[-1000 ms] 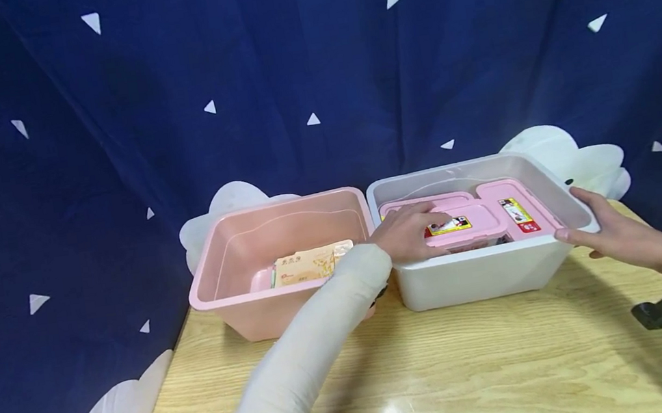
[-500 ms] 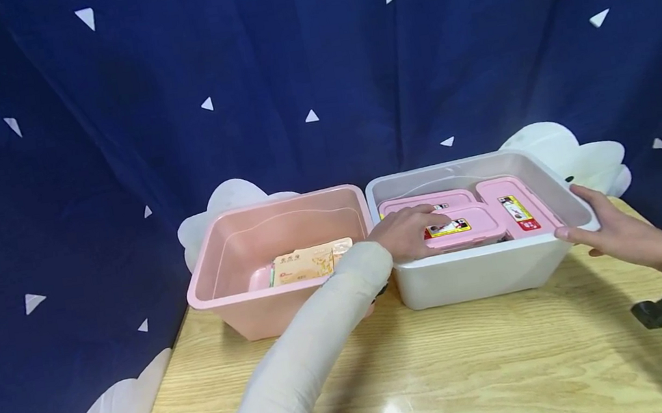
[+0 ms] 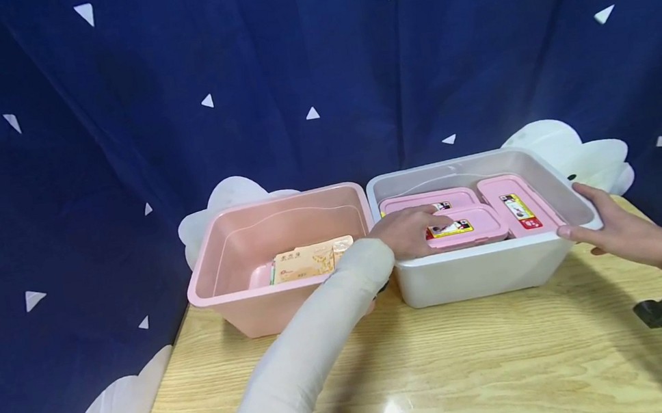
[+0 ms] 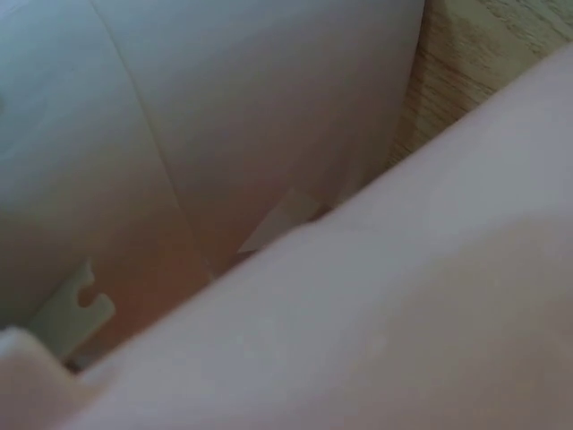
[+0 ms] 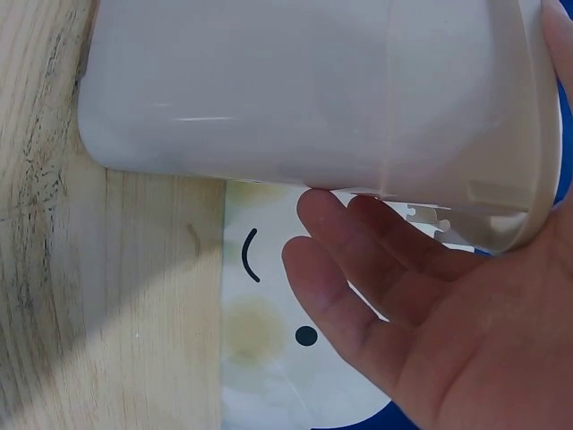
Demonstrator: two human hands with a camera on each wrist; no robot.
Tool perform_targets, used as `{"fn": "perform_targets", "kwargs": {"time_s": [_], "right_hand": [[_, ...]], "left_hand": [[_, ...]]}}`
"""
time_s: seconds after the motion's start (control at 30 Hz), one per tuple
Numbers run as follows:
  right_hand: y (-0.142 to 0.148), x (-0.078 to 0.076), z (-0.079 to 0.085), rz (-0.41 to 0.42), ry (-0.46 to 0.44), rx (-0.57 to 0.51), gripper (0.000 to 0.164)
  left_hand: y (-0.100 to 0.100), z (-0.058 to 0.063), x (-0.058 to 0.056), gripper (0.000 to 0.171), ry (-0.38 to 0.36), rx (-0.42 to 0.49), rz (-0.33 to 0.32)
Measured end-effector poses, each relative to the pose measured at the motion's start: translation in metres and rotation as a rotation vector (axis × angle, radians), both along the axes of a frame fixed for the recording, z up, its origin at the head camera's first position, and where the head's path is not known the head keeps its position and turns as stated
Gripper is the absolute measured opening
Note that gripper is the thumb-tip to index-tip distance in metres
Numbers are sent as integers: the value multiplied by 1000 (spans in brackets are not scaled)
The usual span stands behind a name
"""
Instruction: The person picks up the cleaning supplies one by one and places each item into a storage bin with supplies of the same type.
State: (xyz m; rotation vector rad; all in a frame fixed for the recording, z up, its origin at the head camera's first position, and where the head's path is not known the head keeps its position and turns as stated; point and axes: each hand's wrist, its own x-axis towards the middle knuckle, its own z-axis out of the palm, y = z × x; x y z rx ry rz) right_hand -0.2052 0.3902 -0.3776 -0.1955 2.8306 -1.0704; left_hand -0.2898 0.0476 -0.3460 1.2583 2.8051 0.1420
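In the head view my left hand (image 3: 408, 230) reaches over the near left rim of a white plastic bin (image 3: 470, 277). It spans the left end of the front pink-lidded container (image 3: 476, 223), fingers at the far side and thumb at the near side. Behind lies another pink-lidded container (image 3: 454, 197), partly covered by the hand; a third pink-lidded container (image 3: 520, 205) lies lengthwise at the right. My right hand (image 3: 625, 229) grips the bin's right rim. The right wrist view shows its bent fingers (image 5: 322, 278) beside the outer wall. The left wrist view shows mostly sleeve.
Left of the white bin stands a pink bin (image 3: 283, 298) holding a pale yellow printed box (image 3: 303, 261) and other packets. Both bins stand on a wooden table (image 3: 481, 367). A dark blue curtain (image 3: 258, 71) with white shapes hangs behind.
The front container's lid has settled slightly and now lies more level under my left hand. My right hand keeps its place on the rim. The head view has shifted a little.
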Motion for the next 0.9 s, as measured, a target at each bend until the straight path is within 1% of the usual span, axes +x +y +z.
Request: {"fn": "perform_targets", "kwargs": {"time_s": [0.13, 0.3, 0.4, 0.57, 0.73, 0.9], "right_hand": [[0, -1, 1, 1, 0, 1, 96], [-1, -1, 2, 7, 7, 3, 96], [-1, 0, 1, 7, 8, 6, 95], [-1, 1, 2, -5, -5, 17, 97], [0, 0, 2, -5, -9, 11, 96], [0, 0, 0, 0, -3, 5, 96]], "left_hand": [[0, 0, -1, 54, -28, -25, 0], [0, 2, -1, 57, -49, -31, -4], [-1, 3, 0, 54, -47, -23, -17], [-1, 3, 0, 48, -22, -8, -42], [-2, 3, -1, 50, -25, -8, -38], [-2, 4, -1, 47, -33, -15, -34]]}}
